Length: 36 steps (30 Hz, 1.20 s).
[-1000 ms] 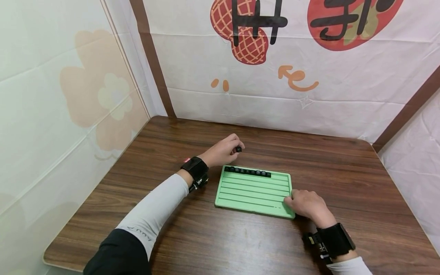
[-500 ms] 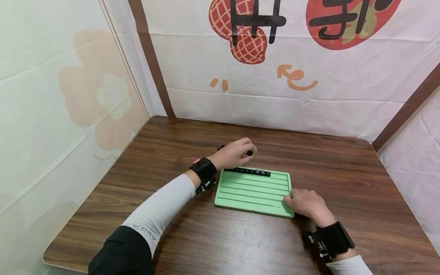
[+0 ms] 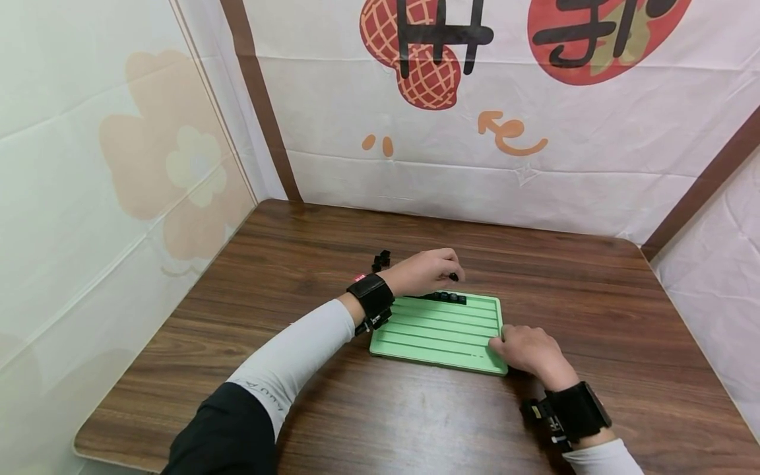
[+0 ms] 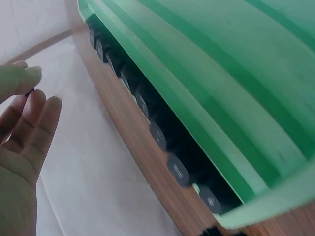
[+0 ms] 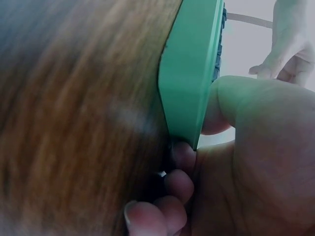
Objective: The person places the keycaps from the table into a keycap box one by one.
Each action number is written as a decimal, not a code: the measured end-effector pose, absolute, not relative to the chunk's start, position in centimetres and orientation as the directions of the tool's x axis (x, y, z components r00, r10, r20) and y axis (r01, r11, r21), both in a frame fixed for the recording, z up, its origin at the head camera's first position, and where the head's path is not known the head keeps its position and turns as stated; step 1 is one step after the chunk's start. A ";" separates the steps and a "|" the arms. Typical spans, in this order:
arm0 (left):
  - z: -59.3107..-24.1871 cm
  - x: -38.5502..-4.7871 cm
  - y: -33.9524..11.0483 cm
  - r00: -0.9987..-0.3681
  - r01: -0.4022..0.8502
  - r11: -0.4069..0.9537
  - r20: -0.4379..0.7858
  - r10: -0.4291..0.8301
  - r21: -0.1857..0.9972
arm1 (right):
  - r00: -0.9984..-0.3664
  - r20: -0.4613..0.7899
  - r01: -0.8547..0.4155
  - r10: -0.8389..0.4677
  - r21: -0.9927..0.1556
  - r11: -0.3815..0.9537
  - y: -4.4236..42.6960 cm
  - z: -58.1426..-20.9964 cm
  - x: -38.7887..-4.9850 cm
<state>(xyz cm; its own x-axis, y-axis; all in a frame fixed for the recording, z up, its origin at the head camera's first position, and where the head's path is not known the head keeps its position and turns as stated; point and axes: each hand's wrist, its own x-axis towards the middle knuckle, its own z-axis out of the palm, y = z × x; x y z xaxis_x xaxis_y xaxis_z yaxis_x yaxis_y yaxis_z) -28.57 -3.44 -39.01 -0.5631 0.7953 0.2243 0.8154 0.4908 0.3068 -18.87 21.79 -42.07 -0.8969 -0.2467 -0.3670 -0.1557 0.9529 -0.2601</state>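
Head view, ridged light-green tray, row of black blocks

A brown wood-grain table carries a grooved green tray, lying flat — and, at about eleven o'clock from it, some small black pieces.

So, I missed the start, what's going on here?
A person's left hand pinches a small black piece near the far edge of a green tray, while the right hand grips the tray's right side. A row of black pieces sits along its far side; other black pieces lie on the table beyond it.
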 end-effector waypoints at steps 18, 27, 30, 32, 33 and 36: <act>-40.3 -28.6 1.1 -0.573 0.809 0.545 0.087 0.815 0.220 | -0.903 -0.344 -0.166 -0.259 -0.277 0.946 22.0 -42.0 -18.8; -41.1 -28.5 2.3 -0.579 0.806 0.567 0.027 0.815 0.171 | -0.899 -0.356 -0.162 -0.257 -0.275 0.948 21.9 -42.0 -18.8; -41.2 -28.5 2.4 -0.578 0.808 0.567 0.024 0.816 0.163 | -0.899 -0.354 -0.164 -0.257 -0.272 0.948 21.9 -42.0 -18.8; -41.3 -28.4 2.5 -0.579 0.807 0.569 0.022 0.815 0.157 | -0.900 -0.351 -0.168 -0.260 -0.271 0.948 21.9 -42.0 -18.8; -41.3 -28.5 2.6 -0.578 0.809 0.569 0.022 0.816 0.149 | -0.900 -0.350 -0.170 -0.261 -0.271 0.948 21.9 -42.0 -18.9; -41.6 -28.5 2.8 -0.581 0.808 0.576 0.012 0.814 0.124 | -0.900 -0.346 -0.173 -0.263 -0.270 0.947 21.9 -42.0 -18.9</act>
